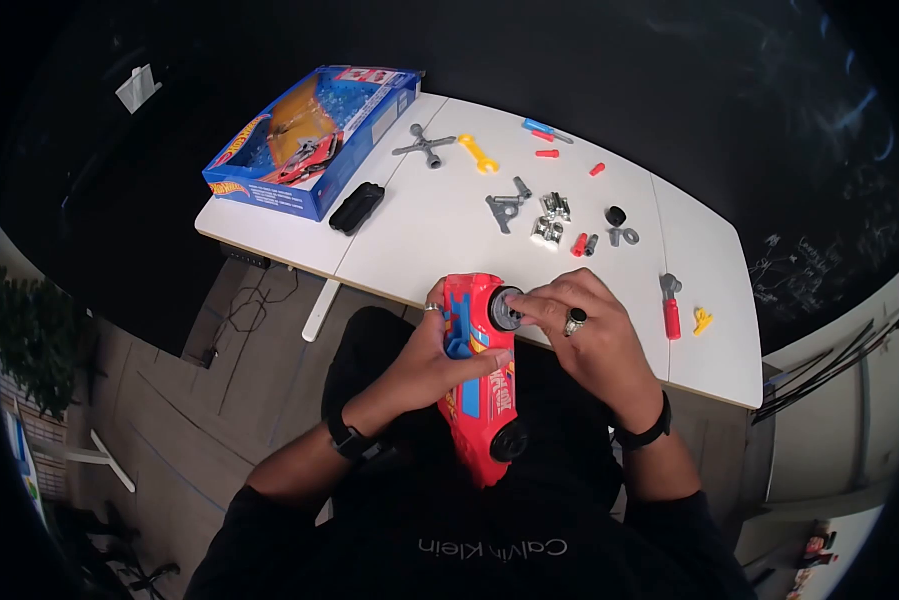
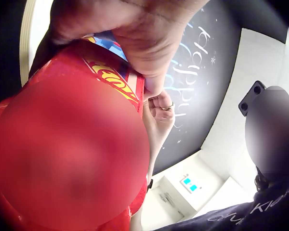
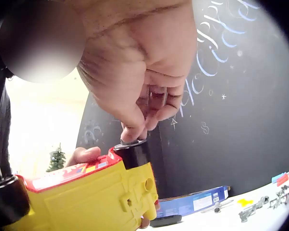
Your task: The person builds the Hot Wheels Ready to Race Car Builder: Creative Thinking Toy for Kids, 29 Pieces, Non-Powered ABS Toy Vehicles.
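At the near edge of a white table, a red toy car, seemingly part-assembled, is gripped by the left hand, near wheel on, far wheel pinched centrally by the right hand, chrome engine pieces lying unfitted beyond.

The head view looks down; close wrist views share its toy car.

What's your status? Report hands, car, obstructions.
Left hand gripping red toy car. Right hand pinching at its far wheel. Car off the table. No obstruction visible.
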Available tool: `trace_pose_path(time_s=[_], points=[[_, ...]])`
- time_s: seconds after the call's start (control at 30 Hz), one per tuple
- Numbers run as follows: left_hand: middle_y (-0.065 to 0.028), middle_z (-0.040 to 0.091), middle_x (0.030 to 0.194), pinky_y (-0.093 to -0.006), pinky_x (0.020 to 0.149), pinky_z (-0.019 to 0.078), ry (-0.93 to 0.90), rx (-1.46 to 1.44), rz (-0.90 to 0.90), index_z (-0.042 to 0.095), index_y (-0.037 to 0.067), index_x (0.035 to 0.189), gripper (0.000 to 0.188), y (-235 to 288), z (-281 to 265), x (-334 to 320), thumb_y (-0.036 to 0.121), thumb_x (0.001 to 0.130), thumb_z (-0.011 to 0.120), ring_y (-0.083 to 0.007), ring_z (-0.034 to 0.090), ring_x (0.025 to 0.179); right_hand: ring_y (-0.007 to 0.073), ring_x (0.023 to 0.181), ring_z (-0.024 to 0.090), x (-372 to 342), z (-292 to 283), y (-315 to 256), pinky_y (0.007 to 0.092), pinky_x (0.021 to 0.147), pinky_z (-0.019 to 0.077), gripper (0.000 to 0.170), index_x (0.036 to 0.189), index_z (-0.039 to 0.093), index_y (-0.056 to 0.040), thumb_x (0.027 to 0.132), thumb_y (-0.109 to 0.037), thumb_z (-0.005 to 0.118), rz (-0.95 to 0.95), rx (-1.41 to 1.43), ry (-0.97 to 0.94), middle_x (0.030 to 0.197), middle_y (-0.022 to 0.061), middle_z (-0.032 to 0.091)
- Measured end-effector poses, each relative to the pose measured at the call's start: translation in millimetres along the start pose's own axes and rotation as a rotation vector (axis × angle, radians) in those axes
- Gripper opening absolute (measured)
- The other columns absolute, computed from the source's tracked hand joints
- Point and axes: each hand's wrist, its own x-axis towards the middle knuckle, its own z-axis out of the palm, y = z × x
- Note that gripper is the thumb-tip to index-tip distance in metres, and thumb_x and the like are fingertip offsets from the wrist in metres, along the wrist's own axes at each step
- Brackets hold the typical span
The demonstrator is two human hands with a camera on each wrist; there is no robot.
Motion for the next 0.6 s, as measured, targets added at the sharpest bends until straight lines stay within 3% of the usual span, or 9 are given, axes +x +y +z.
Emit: trace_pose_path(time_s=[0.07, 0.23, 0.4, 0.47, 0.6], points=[[-0.0088, 0.058, 0.126, -0.0327, 0.096, 0.0568, 0.004, 0.014, 0.001, 0.032, 0.004, 0.145, 0.075, -1, 0, -2, 0.011, 0.089, 0.082, -0.0133, 0.064, 0.112, 0.0236, 0.094, 0.063, -2, 4, -1, 0.0367, 0.085, 0.0556, 0.029, 0.11, 0.077, -0.0085, 0.083, -0.001, 0.074, 0.002, -0.016, 0.001, 0.098, 0.0044, 0.068], [-0.008, 0.059, 0.124, -0.0324, 0.094, 0.0575, 0.025, 0.003, -0.018, 0.032, 0.004, 0.144, 0.075, 0, 1, -3, 0.012, 0.089, 0.082, -0.0133, 0.065, 0.11, 0.0257, 0.091, 0.061, 0, 16, -6, 0.0366, 0.082, 0.0544, 0.014, 0.094, 0.073, -0.0019, 0.08, -0.001, 0.075, 0.021, -0.047, 0.036, 0.1, 0.0048, 0.066], [-0.008, 0.06, 0.123, -0.0322, 0.093, 0.0575, 0.033, 0.005, -0.02, 0.033, 0.004, 0.144, 0.074, -1, -1, -3, 0.012, 0.089, 0.082, -0.013, 0.065, 0.109, 0.0265, 0.089, 0.059, 4, 20, -18, 0.0372, 0.082, 0.0531, 0.01, 0.087, 0.07, -0.0004, 0.077, 0.002, 0.074, 0.089, -0.077, 0.038, 0.101, 0.0057, 0.063], [-0.0087, 0.054, 0.132, -0.0351, 0.102, 0.0528, 0.001, 0.075, -0.068, 0.027, 0.006, 0.152, 0.08, 1, -2, -3, 0.01, 0.091, 0.079, -0.015, 0.058, 0.122, 0.0266, 0.088, 0.058, 4, 23, -21, 0.0373, 0.082, 0.0528, 0.011, 0.086, 0.07, 0.0004, 0.076, 0.003, 0.073, 0.118, -0.099, 0.046, 0.101, 0.006, 0.063], [-0.0086, 0.053, 0.132, -0.0353, 0.104, 0.0517, 0.007, 0.09, -0.087, 0.027, 0.006, 0.151, 0.078, 1, 0, -3, 0.009, 0.091, 0.078, -0.0153, 0.057, 0.123, 0.0278, 0.089, 0.056, 2, 30, -23, 0.0384, 0.082, 0.0525, 0.009, 0.077, 0.068, 0.003, 0.07, 0.005, 0.073, 0.144, -0.084, 0.049, 0.102, 0.0065, 0.064]])
